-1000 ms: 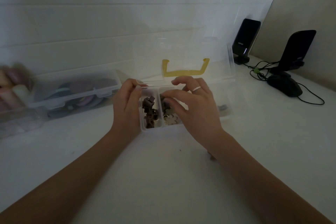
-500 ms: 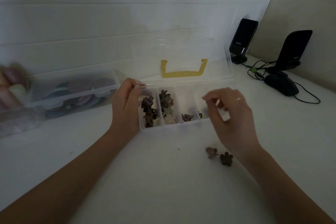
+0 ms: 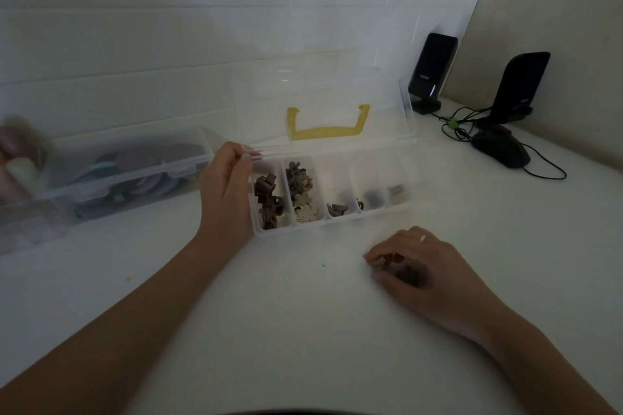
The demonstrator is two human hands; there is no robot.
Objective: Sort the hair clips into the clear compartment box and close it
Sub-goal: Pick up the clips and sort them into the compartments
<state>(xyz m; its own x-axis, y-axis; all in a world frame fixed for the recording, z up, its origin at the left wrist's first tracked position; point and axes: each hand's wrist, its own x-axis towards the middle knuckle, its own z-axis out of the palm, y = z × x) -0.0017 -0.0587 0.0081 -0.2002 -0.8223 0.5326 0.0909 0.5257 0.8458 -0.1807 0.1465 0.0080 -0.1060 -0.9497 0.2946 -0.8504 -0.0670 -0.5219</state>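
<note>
Left hand: fingers curled round the left end wall of the clear plastic compartment box, gripping it.
Right hand: down on the white bench just in front of the box, fingers bent over small dark flower-shaped hair clips, pinching them.
Box: lid up, yellow handle showing through; brown clips in the leftmost compartment, dark and cream ones in the next, a few further right.
Left of the box: closed clear plastic case of blurred coloured items.
Far right: two black speakers, black mouse, tangled cables.
</note>
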